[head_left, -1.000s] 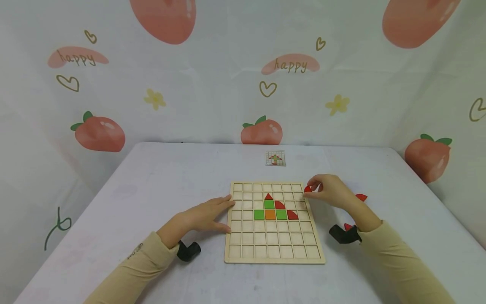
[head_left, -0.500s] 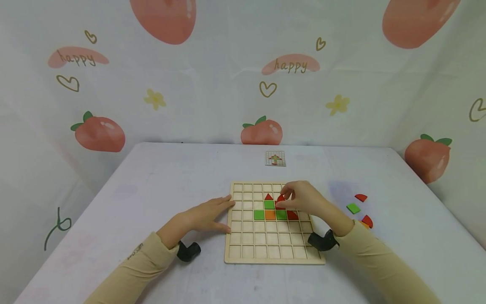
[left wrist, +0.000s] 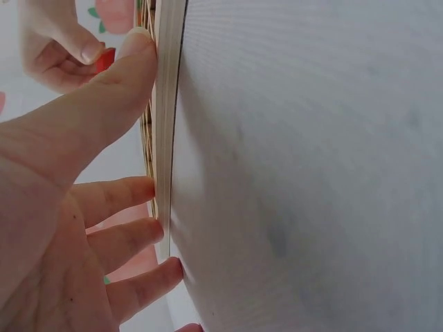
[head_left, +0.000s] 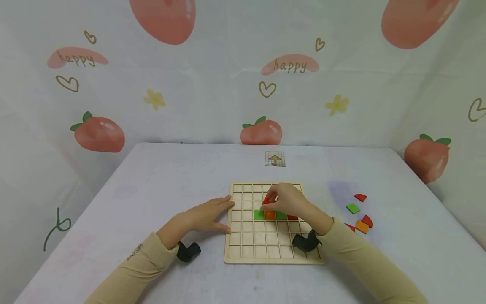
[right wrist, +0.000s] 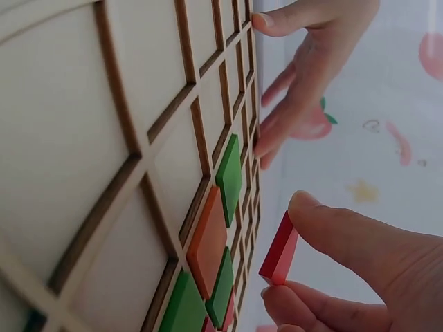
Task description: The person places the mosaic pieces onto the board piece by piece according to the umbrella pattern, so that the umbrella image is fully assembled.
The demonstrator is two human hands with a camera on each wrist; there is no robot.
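While your left hand (head_left: pixel 205 216) rests, fingers spread, against the left edge of the grid board (head_left: pixel 259 238), your right hand pinches a red piece (right wrist: pixel 280 252) between thumb and fingertips. Tilted and apart from the squares, that piece shows just beyond the leftmost green square (head_left: pixel 259 215); you cannot tell its long axis. Your right hand (head_left: pixel 286 202) comes from its right; loose orange (head_left: pixel 362 226) and green pieces (head_left: pixel 353 208) lie farther right.

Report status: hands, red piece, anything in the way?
Right hand pinches red piece above board. Left hand touches board's left edge. No obstruction seen; right hand hides part of board in head view.
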